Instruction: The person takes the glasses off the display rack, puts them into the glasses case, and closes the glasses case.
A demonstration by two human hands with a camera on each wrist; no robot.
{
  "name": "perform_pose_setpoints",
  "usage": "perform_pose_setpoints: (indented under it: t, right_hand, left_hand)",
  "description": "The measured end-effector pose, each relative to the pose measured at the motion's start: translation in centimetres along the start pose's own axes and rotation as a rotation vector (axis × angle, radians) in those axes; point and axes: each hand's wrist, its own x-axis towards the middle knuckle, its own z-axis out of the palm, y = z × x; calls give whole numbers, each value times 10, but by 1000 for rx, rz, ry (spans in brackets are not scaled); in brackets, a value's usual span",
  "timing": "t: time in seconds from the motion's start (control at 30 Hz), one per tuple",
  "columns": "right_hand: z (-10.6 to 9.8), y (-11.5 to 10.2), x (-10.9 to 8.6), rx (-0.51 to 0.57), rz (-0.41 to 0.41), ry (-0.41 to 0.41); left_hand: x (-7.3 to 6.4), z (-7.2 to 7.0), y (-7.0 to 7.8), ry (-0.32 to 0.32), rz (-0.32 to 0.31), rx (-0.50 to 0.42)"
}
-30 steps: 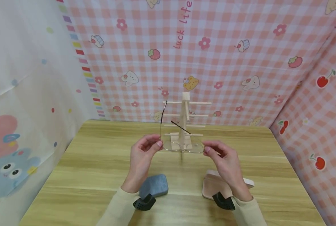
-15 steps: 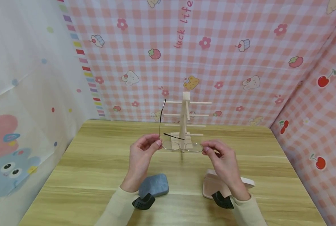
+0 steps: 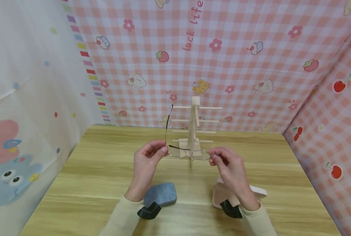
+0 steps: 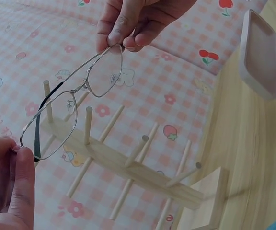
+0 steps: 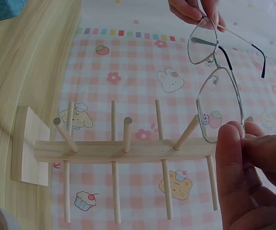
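Note:
A pair of thin metal-rimmed eyeglasses (image 3: 177, 153) hangs level between both hands in the head view. My left hand (image 3: 146, 164) pinches the frame's left corner by the hinge. At the opposite corner, my right hand (image 3: 230, 167) grips the frame with thumb and fingers. The left temple (image 3: 167, 121), dark-tipped, sticks out away from me. Folded inward, the right temple (image 4: 56, 88) lies across behind the lenses. Directly beyond the glasses stands a wooden display rack (image 3: 193, 124) with several horizontal pegs.
On the table (image 3: 90, 183), a blue glasses case (image 3: 163, 193) lies beside my left wrist. A pale pink case (image 3: 218, 195) stands open, partly hidden beneath my right wrist. Checked cloth (image 3: 237, 72) hangs behind the table.
The right temple has swung inward, from slanting away behind the frame to lying nearly along the lenses. My right hand has shifted slightly left; the left hand has barely moved.

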Motion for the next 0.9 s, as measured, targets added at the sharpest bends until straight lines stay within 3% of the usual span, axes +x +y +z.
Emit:
perform_pose_setpoints:
  t: [0.23,0.63,0.9]
  right_hand:
    - [-1,0,0,-14,-26,6]
    - [-3,-2,-1,-29,-35,8]
    - [-4,-2,-2,-22,-49,8]
  left_hand:
    - [0,1,0,-17,39,54]
    - [-3,0,0,-71,182,167]
    - [-5,0,0,-105,242,182]
